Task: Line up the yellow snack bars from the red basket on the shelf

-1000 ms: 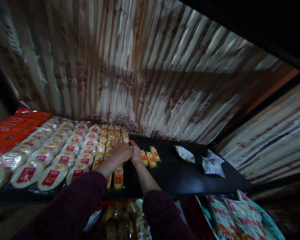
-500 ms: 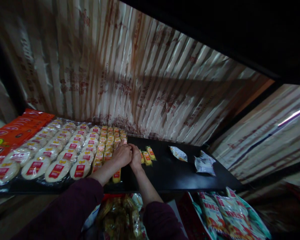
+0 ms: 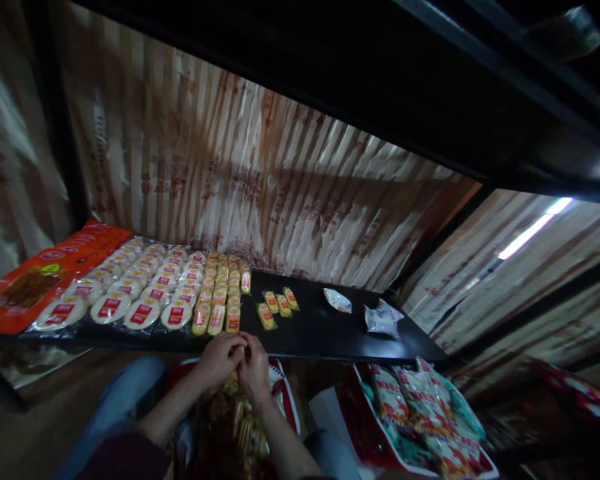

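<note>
My left hand (image 3: 221, 360) and my right hand (image 3: 254, 370) meet at the shelf's front edge, fingers curled together. Whatever they may hold is hidden behind the fingers. Under them stands a box (image 3: 291, 397) of yellow wrapped snack packets (image 3: 245, 427). Beyond my hands, small yellow snack packets (image 3: 220, 293) lie in tight rows on the black shelf (image 3: 300, 337). Beside these rows, to the left, are rows of round white wrapped crackers (image 3: 143, 312) with red labels. Several loose yellow packets (image 3: 283, 305) lie apart to the right of the rows.
An orange bag (image 3: 50, 277) lies at the shelf's left end. Farther right are a crumpled white wrapper (image 3: 337, 300) and another silvery one (image 3: 383, 319). Below right, a box holds red-and-white snack bags (image 3: 420, 403). A dark upper shelf (image 3: 305, 60) hangs overhead.
Both hands have drawn back from the yellow rows to the shelf's front edge, above the box. A packet now shows at the right row's back, where the hands were. The view has shifted.
</note>
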Motion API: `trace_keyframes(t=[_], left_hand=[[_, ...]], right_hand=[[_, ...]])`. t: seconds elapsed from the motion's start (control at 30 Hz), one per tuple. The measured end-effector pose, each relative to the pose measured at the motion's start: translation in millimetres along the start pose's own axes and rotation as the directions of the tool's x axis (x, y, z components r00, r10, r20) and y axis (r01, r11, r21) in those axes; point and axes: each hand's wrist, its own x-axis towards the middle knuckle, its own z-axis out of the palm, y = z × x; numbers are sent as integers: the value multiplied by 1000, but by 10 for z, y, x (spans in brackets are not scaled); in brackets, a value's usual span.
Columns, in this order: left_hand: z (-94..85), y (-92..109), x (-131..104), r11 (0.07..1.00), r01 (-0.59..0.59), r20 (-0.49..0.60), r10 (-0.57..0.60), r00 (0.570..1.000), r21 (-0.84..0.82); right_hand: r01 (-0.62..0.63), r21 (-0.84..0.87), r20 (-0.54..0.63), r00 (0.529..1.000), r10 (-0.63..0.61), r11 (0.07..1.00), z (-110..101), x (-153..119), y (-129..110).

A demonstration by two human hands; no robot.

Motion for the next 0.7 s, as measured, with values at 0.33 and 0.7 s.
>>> trace_keyframes(t=[0.33, 0.7], left_hand=[[323, -942, -869, 744, 566, 326, -469, 821, -355], [239, -824, -943, 841, 497, 433, -374, 820, -216]], right_hand=[[200, -172, 689, 724, -27, 965, -86, -647, -104], [462, -213, 871, 489, -47, 861, 158, -636, -419]])
